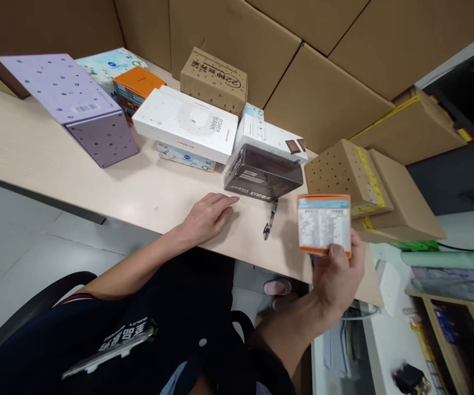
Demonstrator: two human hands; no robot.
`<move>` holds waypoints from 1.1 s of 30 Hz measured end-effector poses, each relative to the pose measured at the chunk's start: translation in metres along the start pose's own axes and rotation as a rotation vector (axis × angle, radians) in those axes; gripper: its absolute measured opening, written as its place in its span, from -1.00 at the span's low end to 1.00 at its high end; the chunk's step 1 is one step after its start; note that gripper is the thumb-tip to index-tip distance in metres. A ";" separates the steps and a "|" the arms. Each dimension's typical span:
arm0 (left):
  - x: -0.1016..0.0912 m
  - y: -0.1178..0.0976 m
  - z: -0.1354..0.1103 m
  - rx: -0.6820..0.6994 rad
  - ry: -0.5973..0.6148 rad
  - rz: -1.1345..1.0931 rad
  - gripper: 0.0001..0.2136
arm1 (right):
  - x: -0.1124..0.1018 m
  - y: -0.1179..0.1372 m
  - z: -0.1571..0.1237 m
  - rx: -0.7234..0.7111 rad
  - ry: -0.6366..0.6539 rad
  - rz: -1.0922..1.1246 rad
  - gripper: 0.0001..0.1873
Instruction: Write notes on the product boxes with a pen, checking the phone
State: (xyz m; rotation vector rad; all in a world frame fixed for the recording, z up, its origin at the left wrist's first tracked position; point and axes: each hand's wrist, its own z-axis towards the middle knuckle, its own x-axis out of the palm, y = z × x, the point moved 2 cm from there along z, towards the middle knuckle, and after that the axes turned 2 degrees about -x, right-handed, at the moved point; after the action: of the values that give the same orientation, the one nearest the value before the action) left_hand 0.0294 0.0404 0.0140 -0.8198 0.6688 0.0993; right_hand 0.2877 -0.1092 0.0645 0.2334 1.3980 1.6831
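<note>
My right hand grips a small orange box above the right end of the table. Its white and blue face of fine print is turned up towards me, and the thumb presses on its lower edge. My left hand rests on the table with the index finger stretched out and nothing in its grasp. Just beyond that finger lies a dark box with white lettering. A pen lies on the table between my two hands, close to the dark box.
Along the back stand a lilac box, another orange box, a white power bank box, a brown carton and a white box. Large cardboard cartons form a wall behind. More cartons stand at right.
</note>
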 end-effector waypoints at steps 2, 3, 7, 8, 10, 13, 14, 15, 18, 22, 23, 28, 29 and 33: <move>-0.004 -0.002 -0.001 -0.036 -0.065 -0.128 -0.69 | 0.019 -0.002 -0.023 0.107 0.162 0.283 -0.33; -0.006 -0.003 -0.002 -0.074 -0.094 -0.201 -0.69 | 0.032 -0.003 -0.030 0.153 0.235 0.394 -0.34; -0.014 -0.001 -0.010 -0.294 -0.146 -0.466 -0.65 | 0.080 -0.002 -0.037 0.273 0.393 0.485 -0.39; -0.015 0.000 -0.012 -0.331 -0.147 -0.515 -0.62 | 0.087 0.001 -0.037 0.279 0.413 0.457 -0.39; -0.017 0.001 -0.015 -0.366 -0.156 -0.592 -0.59 | 0.097 0.007 -0.035 0.257 0.454 0.430 -0.38; -0.018 0.003 -0.017 -0.367 -0.187 -0.624 -0.56 | 0.101 0.015 -0.035 0.186 0.489 0.426 -0.25; -0.018 0.004 -0.016 -0.361 -0.194 -0.610 -0.55 | 0.101 0.015 -0.036 0.160 0.488 0.404 -0.18; -0.017 0.004 -0.016 -0.353 -0.196 -0.585 -0.55 | 0.101 0.015 -0.037 0.129 0.481 0.370 -0.12; -0.016 0.004 -0.014 -0.333 -0.182 -0.479 -0.55 | 0.103 0.008 -0.039 0.058 0.472 0.303 -0.01; -0.016 0.003 -0.011 -0.358 -0.127 -0.310 -0.56 | 0.107 -0.003 -0.042 0.110 0.494 0.418 0.16; -0.017 0.002 -0.011 -0.361 -0.116 -0.273 -0.56 | 0.108 -0.005 -0.042 0.126 0.480 0.437 0.15; -0.019 0.002 -0.009 -0.360 -0.112 -0.121 -0.51 | 0.109 -0.002 -0.042 0.129 0.449 0.323 -0.22; -0.019 0.002 -0.009 -0.357 -0.106 -0.093 -0.51 | 0.110 -0.001 -0.042 0.118 0.458 0.309 -0.27; -0.019 -0.002 -0.010 -0.336 -0.064 0.005 -0.47 | 0.113 0.003 -0.042 0.106 0.457 0.344 -0.33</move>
State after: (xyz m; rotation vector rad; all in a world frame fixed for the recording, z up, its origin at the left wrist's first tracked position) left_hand 0.0099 0.0356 0.0213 -1.1326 0.6013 0.2462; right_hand 0.1948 -0.0563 0.0097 0.1595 1.8710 2.0329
